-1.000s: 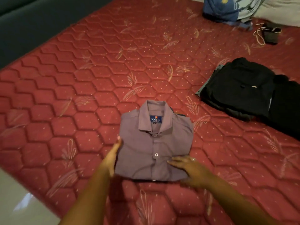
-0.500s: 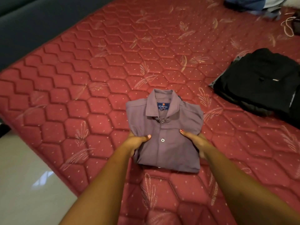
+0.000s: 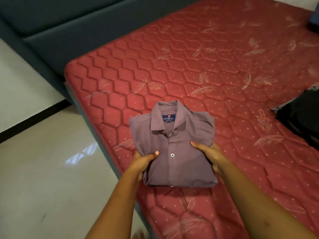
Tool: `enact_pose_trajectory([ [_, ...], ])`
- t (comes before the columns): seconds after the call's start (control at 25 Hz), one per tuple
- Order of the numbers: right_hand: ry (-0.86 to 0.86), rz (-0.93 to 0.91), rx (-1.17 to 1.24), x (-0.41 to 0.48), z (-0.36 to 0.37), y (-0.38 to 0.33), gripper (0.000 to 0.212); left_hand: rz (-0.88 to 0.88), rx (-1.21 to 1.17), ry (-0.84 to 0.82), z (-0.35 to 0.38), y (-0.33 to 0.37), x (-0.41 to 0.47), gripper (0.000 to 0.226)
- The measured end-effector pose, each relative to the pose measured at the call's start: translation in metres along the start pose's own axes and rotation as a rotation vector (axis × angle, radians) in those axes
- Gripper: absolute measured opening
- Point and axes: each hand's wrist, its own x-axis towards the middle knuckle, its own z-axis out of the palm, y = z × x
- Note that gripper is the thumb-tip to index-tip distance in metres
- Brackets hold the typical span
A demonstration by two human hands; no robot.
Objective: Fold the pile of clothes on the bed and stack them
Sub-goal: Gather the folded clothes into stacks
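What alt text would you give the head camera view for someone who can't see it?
A left hand and a right hand hold a folded mauve button-up shirt by its sides, thumbs on top, near the front edge of a red quilted mattress. Black clothes lie at the right edge; pale glossy floor shows on the left.

A black pile of clothes at the right side of the red quilted mattress is cut off by the frame. The left hand and right hand hide their fingers under the folded mauve button-up shirt, only thumbs showing.
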Motion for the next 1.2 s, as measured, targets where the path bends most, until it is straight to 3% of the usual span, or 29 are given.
enact_pose_trajectory([
  [0.24,-0.233,-0.023,-0.233,-0.026,0.145,0.015,0.029,0.022,-0.233,0.16,-0.15,-0.019,-0.036,0.054],
  [0.4,-0.409,0.002,-0.402,-0.07,0.256,0.059,0.051,0.034,-0.388,0.285,-0.268,-0.052,-0.084,0.061],
  [0.52,-0.528,-0.004,-0.501,-0.131,0.342,0.106,0.052,0.052,-0.498,0.393,-0.36,-0.088,-0.144,0.058],
  [0.72,-0.796,0.05,-0.697,-0.264,0.488,0.222,0.033,0.064,-0.705,0.655,-0.512,-0.173,-0.278,0.045],
  [0.92,-1.06,0.077,-0.91,-0.405,0.61,0.363,0.062,0.041,-0.877,0.894,-0.645,-0.279,-0.412,0.049],
  [1.2,-1.336,0.084,-1.184,-0.509,0.686,0.508,0.058,-0.025,-1.175,1.114,-0.693,-0.408,-0.488,0.043],
])
